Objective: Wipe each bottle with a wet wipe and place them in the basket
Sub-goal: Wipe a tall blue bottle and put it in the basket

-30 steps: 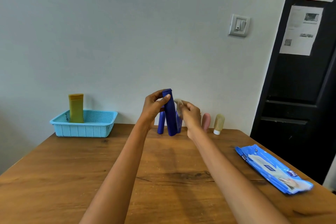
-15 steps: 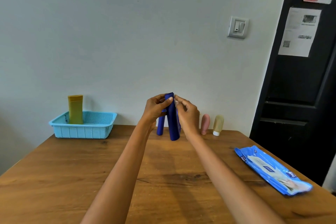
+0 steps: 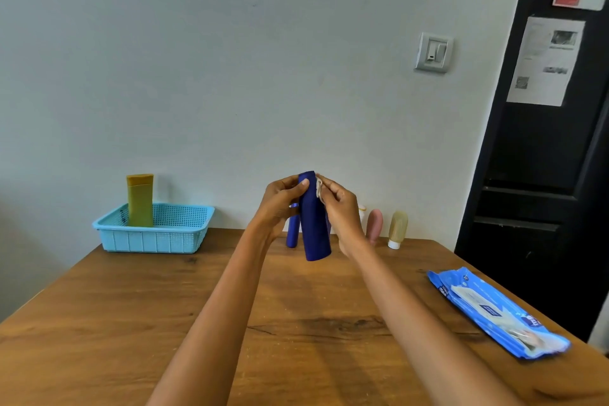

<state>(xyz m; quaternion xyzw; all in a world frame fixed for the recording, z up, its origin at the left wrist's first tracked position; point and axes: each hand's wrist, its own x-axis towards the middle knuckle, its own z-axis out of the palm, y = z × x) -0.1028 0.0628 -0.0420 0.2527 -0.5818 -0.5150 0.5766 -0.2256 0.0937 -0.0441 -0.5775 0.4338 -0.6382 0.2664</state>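
A: Change since last entry?
B: Right hand (image 3: 341, 211) has climbed, pinching the wet wipe (image 3: 319, 188) against the blue bottle (image 3: 314, 227) top; left hand (image 3: 280, 204) grips it above the table (image 3: 131, 323).
A: Containers?
B: Basket (image 3: 155, 234), far left edge, holds one yellow bottle (image 3: 140, 199) upright. Wipes pack (image 3: 494, 310) near right edge.

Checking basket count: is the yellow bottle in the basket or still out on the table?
In. The yellow bottle stands upright inside the blue basket, at its left end, its base hidden behind the basket's wall.

Wooden table (image 3: 131, 323) carries basket (image 3: 155, 236), wipes pack (image 3: 494, 310) (right edge), standing bottles (image 3: 397, 229).
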